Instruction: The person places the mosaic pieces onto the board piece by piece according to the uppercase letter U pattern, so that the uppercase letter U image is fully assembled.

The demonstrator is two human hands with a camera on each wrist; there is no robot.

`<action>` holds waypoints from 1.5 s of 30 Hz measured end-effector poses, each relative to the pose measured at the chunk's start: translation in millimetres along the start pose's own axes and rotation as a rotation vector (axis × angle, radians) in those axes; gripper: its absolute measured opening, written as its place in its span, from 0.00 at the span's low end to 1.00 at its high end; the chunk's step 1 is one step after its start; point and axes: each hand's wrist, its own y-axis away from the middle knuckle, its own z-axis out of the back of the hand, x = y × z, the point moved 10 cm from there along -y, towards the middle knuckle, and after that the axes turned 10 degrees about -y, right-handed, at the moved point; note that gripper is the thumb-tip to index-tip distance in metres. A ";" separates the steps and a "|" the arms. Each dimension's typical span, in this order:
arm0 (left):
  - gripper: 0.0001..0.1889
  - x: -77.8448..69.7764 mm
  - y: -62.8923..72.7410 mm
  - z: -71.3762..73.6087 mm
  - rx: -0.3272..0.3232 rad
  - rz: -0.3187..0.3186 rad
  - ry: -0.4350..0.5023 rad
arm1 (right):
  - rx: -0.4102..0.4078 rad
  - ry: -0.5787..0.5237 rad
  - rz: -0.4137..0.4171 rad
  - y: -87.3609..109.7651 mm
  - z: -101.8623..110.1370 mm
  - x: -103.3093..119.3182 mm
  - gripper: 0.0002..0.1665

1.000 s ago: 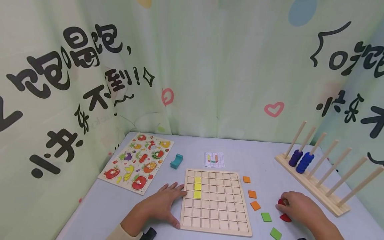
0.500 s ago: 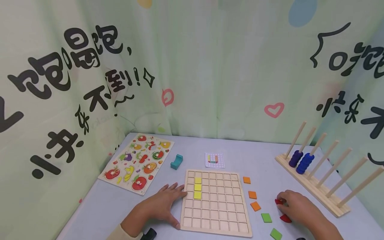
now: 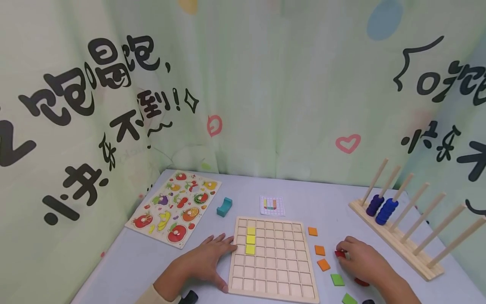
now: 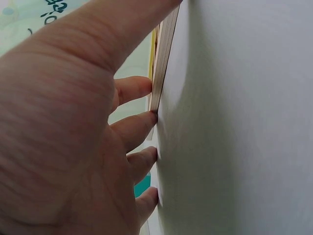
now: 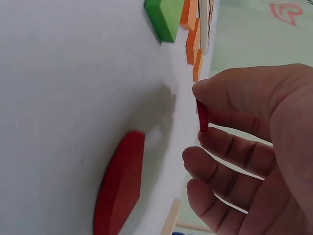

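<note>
My left hand lies spread on the table, thumb and fingertips along the left edge of a wooden grid board. The left wrist view shows its fingertips at the board's side. Three yellow square tiles sit in one column of the grid. To the right of the board, my right hand pinches a small red tile between thumb and fingers, raised off the table. Fingers hide part of its outline. Under that hand a second red tile with a curved edge lies on the table.
Orange tiles and green tiles lie along the board's right side. Behind the board are a pattern card and a teal block. A fruit puzzle stands back left, a peg stand with blue beads at right.
The right hand has moved left toward the orange tiles, carrying the red tile away from the other one. The left hand stays at the board's edge. The head view has shifted slightly.
</note>
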 end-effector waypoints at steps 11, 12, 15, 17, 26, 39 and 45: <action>0.55 -0.5 1.1 -0.9 0.003 -0.001 0.000 | -0.006 -0.036 0.073 -5.1 -8.3 27.0 0.11; 0.55 -0.6 1.0 -0.8 0.003 -0.002 -0.001 | -0.009 -0.041 0.078 -5.5 -9.3 29.3 0.10; 0.55 -0.4 0.9 -1.0 0.006 0.000 0.004 | -0.020 -0.050 0.113 -6.2 -11.8 37.9 0.10; 0.55 -0.4 1.0 -1.1 0.006 -0.002 0.002 | -0.033 -0.049 0.143 -6.4 -13.0 43.9 0.09; 0.55 1.3 1.7 -1.9 0.005 0.003 -0.004 | -0.059 -0.044 0.191 -8.9 -16.1 62.6 0.08; 0.56 1.7 -0.8 -1.7 -0.005 -0.014 0.000 | -0.105 -0.066 0.299 -8.5 -17.3 93.0 0.08; 0.56 1.9 -1.7 -2.5 -0.009 -0.021 -0.010 | -0.095 -0.073 0.330 -10.2 -21.9 104.9 0.08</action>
